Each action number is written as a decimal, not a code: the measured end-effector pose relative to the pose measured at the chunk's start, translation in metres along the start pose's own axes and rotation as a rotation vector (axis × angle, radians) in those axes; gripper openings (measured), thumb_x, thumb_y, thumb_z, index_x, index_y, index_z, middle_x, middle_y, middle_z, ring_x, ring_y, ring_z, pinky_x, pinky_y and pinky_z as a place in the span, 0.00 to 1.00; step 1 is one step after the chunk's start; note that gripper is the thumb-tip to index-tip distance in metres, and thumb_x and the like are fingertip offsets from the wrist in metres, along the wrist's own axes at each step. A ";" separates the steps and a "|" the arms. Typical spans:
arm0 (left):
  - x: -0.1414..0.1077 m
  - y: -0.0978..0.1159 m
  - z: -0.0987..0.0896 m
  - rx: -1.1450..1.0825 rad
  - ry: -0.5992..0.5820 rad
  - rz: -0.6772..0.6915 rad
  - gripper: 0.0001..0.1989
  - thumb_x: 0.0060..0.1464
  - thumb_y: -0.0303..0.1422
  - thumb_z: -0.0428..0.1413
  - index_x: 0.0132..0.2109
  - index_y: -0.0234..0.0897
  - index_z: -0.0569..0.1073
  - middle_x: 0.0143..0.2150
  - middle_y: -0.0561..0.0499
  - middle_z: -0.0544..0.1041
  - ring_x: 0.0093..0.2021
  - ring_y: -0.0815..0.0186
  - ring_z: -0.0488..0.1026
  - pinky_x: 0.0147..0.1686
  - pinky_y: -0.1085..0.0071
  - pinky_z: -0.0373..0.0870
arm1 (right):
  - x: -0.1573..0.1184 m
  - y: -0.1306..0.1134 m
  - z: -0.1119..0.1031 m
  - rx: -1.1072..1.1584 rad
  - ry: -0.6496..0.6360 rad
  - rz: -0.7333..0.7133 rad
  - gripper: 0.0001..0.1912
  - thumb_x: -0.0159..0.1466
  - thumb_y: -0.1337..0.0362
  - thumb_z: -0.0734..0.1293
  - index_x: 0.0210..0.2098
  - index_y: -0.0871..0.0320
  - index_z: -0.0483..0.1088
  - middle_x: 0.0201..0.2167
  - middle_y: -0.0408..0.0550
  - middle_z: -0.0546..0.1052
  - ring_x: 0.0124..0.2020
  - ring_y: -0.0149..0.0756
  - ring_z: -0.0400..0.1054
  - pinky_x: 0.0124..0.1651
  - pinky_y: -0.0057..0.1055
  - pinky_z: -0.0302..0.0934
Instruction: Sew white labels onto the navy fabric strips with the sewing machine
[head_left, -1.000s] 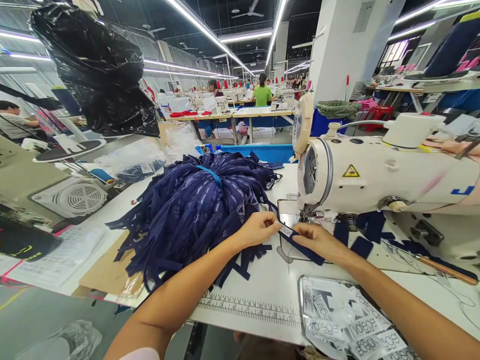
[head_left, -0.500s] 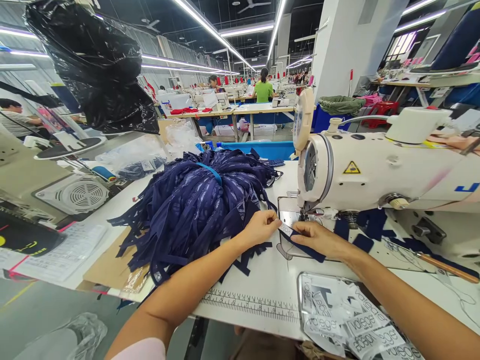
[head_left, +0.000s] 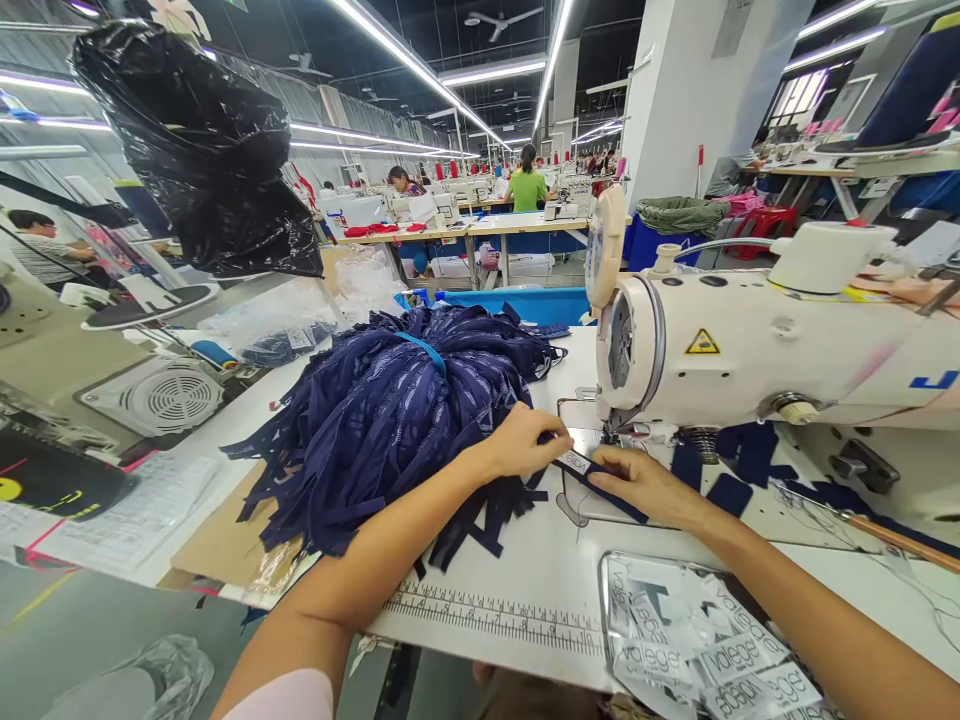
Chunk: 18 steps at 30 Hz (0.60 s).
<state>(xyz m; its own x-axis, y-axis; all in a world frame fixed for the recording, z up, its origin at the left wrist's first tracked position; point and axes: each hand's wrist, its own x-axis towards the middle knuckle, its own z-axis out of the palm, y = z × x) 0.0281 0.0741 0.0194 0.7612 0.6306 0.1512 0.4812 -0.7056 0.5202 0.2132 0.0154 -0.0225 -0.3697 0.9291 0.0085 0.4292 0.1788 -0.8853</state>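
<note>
A narrow navy strap with a white printed label on it lies over the metal plate, just in front of the needle area of the cream sewing machine. My left hand pinches the label end of the strap between thumb and fingers. Closed on the strap just right of the label is my right hand. Beside my left hand rises a large bundle of navy lace pieces, tied with a blue band.
A clear tray of printed labels sits at the front right edge. Navy scraps and a wooden-handled tool lie under the machine arm. A ruler strip runs along the table's front. People work farther back.
My left hand has shifted slightly right, its fingers more curled over the label end. My right hand stays nearly in place on the strap. The whole view has moved a little.
</note>
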 end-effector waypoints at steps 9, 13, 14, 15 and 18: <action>0.012 0.000 -0.026 -0.191 -0.001 -0.139 0.16 0.55 0.33 0.42 0.34 0.32 0.73 0.26 0.54 0.66 0.29 0.71 0.62 0.32 0.76 0.58 | -0.001 0.010 -0.003 0.131 -0.047 0.020 0.11 0.58 0.57 0.58 0.24 0.57 0.58 0.18 0.36 0.61 0.19 0.27 0.56 0.26 0.28 0.50; 0.011 0.005 -0.023 -0.128 -0.049 -0.164 0.18 0.55 0.37 0.43 0.33 0.31 0.74 0.24 0.55 0.66 0.27 0.71 0.61 0.28 0.76 0.57 | -0.001 0.011 -0.003 0.100 -0.029 0.009 0.09 0.58 0.59 0.58 0.24 0.56 0.59 0.16 0.37 0.63 0.21 0.29 0.57 0.27 0.28 0.50; 0.011 0.006 -0.023 -0.117 -0.079 -0.168 0.18 0.54 0.38 0.45 0.32 0.31 0.74 0.23 0.55 0.66 0.26 0.71 0.61 0.27 0.77 0.57 | -0.001 0.010 -0.004 0.089 -0.024 0.003 0.09 0.58 0.59 0.58 0.24 0.56 0.59 0.16 0.38 0.64 0.21 0.30 0.58 0.28 0.29 0.51; 0.011 0.006 -0.022 -0.107 -0.111 -0.170 0.17 0.53 0.40 0.47 0.31 0.30 0.74 0.23 0.55 0.67 0.26 0.71 0.61 0.26 0.77 0.56 | -0.001 0.008 -0.004 0.077 -0.018 -0.003 0.09 0.58 0.59 0.58 0.24 0.56 0.59 0.16 0.38 0.65 0.22 0.31 0.59 0.30 0.29 0.52; 0.012 0.004 -0.021 -0.087 -0.173 -0.155 0.12 0.48 0.36 0.52 0.31 0.30 0.74 0.25 0.55 0.70 0.27 0.72 0.64 0.27 0.78 0.58 | -0.002 0.003 -0.006 0.051 -0.004 -0.023 0.10 0.57 0.59 0.58 0.23 0.56 0.60 0.16 0.39 0.67 0.23 0.32 0.60 0.32 0.30 0.53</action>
<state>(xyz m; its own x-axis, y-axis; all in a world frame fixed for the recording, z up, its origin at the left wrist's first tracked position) 0.0305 0.0857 0.0413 0.7477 0.6593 -0.0785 0.5647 -0.5692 0.5976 0.2202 0.0159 -0.0222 -0.3818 0.9238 0.0271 0.3778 0.1828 -0.9077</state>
